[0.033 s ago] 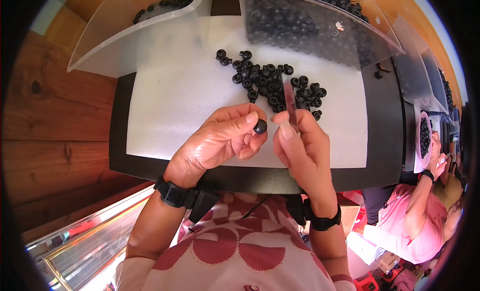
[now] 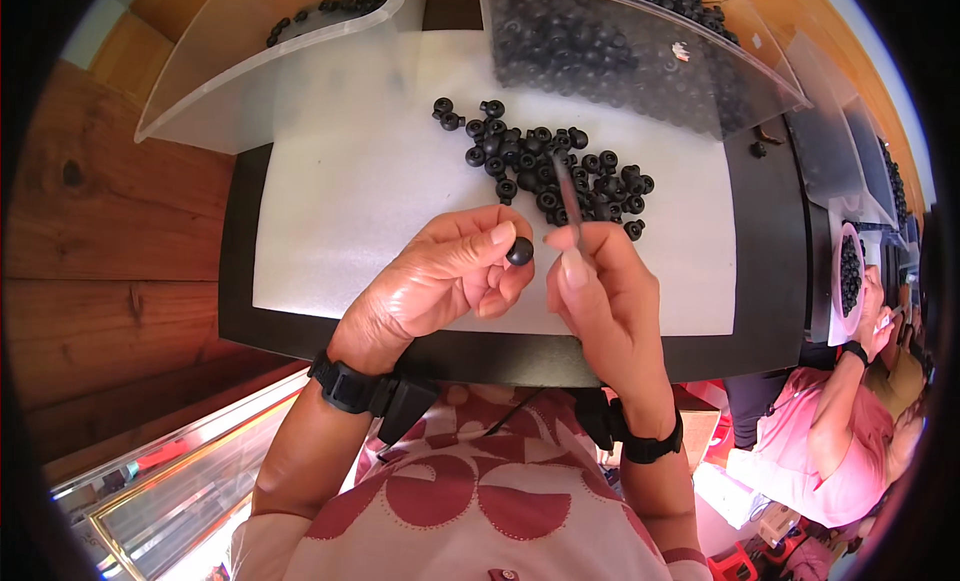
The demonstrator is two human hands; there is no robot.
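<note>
Pinched between the thumb and fingers of my left hand (image 2: pixel 450 266) is a small round black rubber part (image 2: pixel 519 251), its smooth rounded side showing. My right hand (image 2: pixel 612 296) grips a slim knife (image 2: pixel 568 193), whose narrow blade points away from me and is smeared by motion. The blade stands over a loose pile of similar black knobbed parts (image 2: pixel 525 156), some with ring-shaped openings facing up. Between the held part and my right fingertips there is a small gap. The knife's handle end is hidden in my right hand.
A white sheet (image 2: pixel 340 211) covers most of the dark table (image 2: pixel 240 271). Behind it stand a clear bin (image 2: pixel 640 91) full of black parts and another (image 2: pixel 270 76) with a few. At the right, a co-worker's hand (image 2: pixel 872 316) is beside a pink tray (image 2: pixel 838 326) of parts.
The knife's blade has swung to the left over the pile, and my right fingers have shifted slightly with it. My left hand and its rubber part stay put.
</note>
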